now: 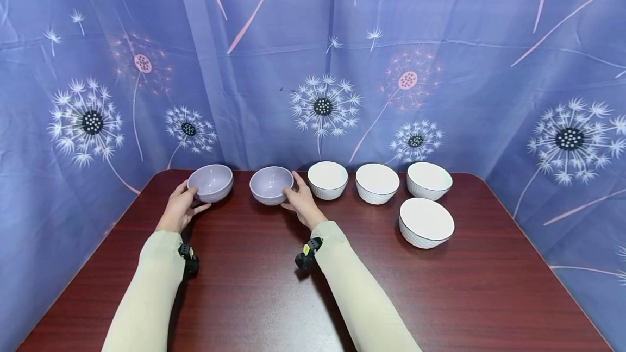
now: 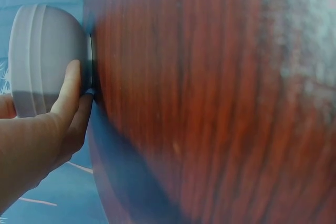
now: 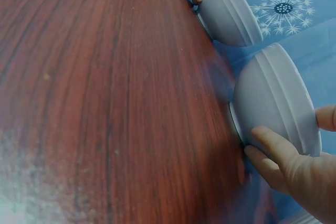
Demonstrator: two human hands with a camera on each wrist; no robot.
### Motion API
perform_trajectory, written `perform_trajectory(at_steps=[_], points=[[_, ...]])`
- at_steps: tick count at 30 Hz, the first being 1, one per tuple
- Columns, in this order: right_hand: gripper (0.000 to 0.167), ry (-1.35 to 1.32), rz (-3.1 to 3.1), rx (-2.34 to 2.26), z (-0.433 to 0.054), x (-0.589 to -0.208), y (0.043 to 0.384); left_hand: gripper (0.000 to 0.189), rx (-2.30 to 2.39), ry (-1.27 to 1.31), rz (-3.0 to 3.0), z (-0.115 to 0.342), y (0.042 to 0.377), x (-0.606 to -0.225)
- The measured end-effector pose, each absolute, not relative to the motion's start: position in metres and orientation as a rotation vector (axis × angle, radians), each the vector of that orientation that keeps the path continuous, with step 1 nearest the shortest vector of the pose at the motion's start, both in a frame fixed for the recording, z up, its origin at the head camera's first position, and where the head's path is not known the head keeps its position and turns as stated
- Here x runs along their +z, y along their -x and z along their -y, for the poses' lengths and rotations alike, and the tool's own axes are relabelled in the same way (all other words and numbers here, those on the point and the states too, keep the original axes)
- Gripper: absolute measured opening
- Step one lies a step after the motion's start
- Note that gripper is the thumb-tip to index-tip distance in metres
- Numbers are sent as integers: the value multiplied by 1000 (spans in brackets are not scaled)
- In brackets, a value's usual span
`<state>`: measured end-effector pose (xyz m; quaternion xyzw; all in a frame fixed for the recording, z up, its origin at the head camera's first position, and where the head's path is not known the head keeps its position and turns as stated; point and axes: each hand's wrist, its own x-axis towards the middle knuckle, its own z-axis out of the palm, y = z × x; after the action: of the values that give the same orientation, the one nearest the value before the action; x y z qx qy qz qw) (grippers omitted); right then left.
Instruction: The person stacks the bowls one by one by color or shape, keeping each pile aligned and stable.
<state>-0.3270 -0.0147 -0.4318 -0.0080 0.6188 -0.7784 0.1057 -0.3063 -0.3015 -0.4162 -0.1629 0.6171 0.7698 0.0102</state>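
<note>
Two lavender bowls stand upright near the table's back edge. My left hand [image 1: 180, 208] grips the left lavender bowl [image 1: 211, 182] at its near left side, thumb at the rim and fingers low on the wall. In the left wrist view those fingers [image 2: 68, 90] press the outer wall of that bowl [image 2: 55, 51] close to its foot. My right hand [image 1: 302, 200] holds the other lavender bowl [image 1: 270, 184] by its right side, thumb over the rim. The right wrist view shows its fingers [image 3: 273, 145] under the curve of this bowl [image 3: 275, 98].
To the right stand several white bowls: one ribbed [image 1: 327, 180] beside my right hand, a textured one [image 1: 377, 183], another ribbed [image 1: 429, 180], and a larger textured one [image 1: 426, 222] in front. A blue dandelion-print curtain [image 1: 274, 96] hangs behind the dark red wooden table [image 1: 239, 287].
</note>
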Motion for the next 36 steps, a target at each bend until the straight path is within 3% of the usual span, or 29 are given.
perform_trajectory(at_steps=[36], points=[[68,129,-1779,-2205,-7,-414,305,61,2375,480,-1823,303,299,-411]])
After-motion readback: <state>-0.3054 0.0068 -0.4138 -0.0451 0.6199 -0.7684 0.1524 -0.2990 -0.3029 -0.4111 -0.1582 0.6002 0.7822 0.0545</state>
